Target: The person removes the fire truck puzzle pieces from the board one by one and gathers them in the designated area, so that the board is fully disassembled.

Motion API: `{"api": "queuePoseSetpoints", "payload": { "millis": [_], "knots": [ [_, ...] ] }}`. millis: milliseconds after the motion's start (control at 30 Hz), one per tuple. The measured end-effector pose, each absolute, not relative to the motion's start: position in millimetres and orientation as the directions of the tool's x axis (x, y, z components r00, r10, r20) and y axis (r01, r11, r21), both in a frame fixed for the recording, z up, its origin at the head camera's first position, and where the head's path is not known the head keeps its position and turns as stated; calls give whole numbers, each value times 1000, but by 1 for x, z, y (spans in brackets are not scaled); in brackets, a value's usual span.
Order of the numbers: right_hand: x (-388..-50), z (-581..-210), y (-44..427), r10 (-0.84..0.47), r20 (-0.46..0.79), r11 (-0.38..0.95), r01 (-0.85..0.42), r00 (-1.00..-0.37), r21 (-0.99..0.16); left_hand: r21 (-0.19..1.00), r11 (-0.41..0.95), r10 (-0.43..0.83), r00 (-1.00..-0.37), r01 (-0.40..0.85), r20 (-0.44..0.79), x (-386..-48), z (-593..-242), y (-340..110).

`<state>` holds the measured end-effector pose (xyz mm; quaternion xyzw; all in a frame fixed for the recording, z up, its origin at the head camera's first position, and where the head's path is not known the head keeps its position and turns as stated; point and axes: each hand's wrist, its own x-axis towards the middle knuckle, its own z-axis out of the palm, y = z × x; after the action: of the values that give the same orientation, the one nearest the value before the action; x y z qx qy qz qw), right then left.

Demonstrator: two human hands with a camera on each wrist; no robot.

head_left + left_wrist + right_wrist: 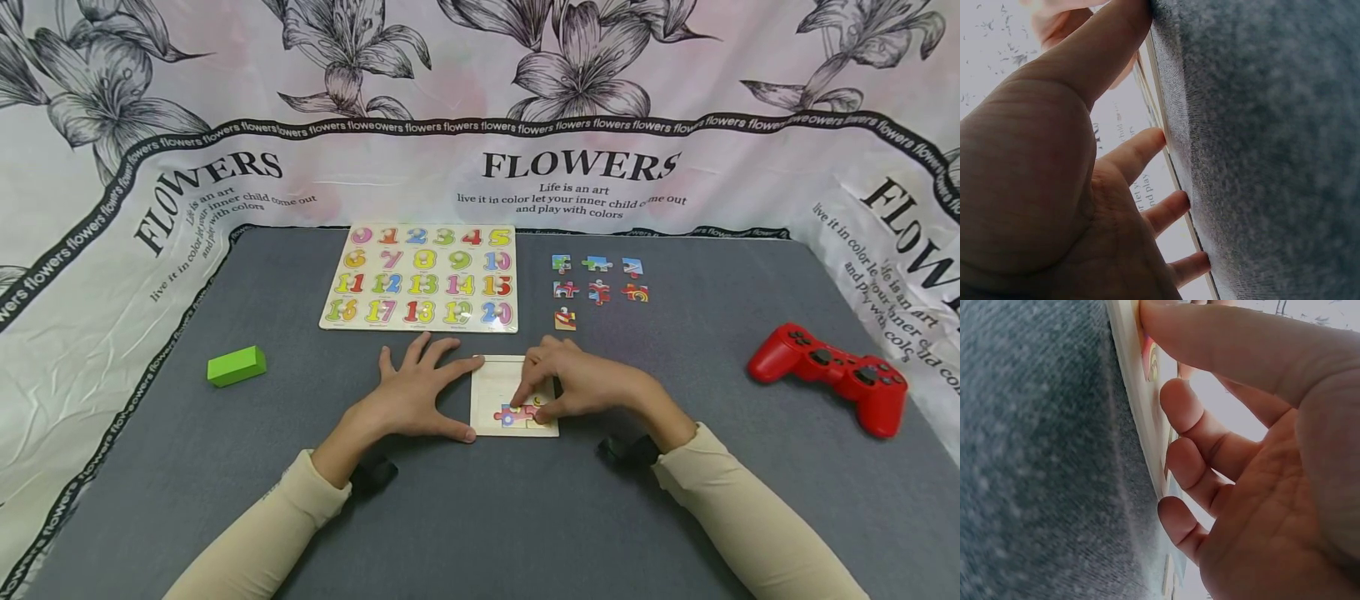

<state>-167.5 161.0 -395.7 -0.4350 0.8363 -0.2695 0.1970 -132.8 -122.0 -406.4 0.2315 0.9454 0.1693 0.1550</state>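
Note:
A small wooden puzzle tray (495,379) lies on the table in front of the person, with a few joined pink and blue puzzle pieces (507,416) in its lower right part. Fingers spread wide, the left hand (412,396) touches the tray's left side with thumb and index finger. Over the tray's right part, the right hand (576,379) pinches a puzzle piece (1150,359) between thumb and index finger, down against the tray; its other fingers are bent. The hand covers much of that piece in the head view.
Several loose puzzle pieces (597,291) lie in rows beyond the right hand. A number board (420,287) lies behind the tray. Far left sits a green block (237,366); far right, a red game controller (832,377). Flower-printed cloth (390,179) borders the grey table.

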Motion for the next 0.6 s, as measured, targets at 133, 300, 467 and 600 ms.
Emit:
{"api": "queuePoseSetpoints", "payload": {
  "millis": [133, 300, 467, 600],
  "knots": [
    [-168, -397, 161, -834, -100, 469, -603, -543, -645, 390, 837, 489, -845, 384, -216, -133, -406, -122],
    [-169, -399, 160, -833, -109, 465, -578, -543, -671, 384, 838, 489, -845, 387, -217, -133, -406, -122],
    [-168, -399, 161, -831, -111, 465, -571, -545, -676, 389, 836, 490, -844, 386, -216, -133, -406, -122],
    [-168, -399, 160, -830, -113, 464, -565, -546, -683, 392, 836, 490, -845, 385, -216, -132, -406, -122]
  ]
}}
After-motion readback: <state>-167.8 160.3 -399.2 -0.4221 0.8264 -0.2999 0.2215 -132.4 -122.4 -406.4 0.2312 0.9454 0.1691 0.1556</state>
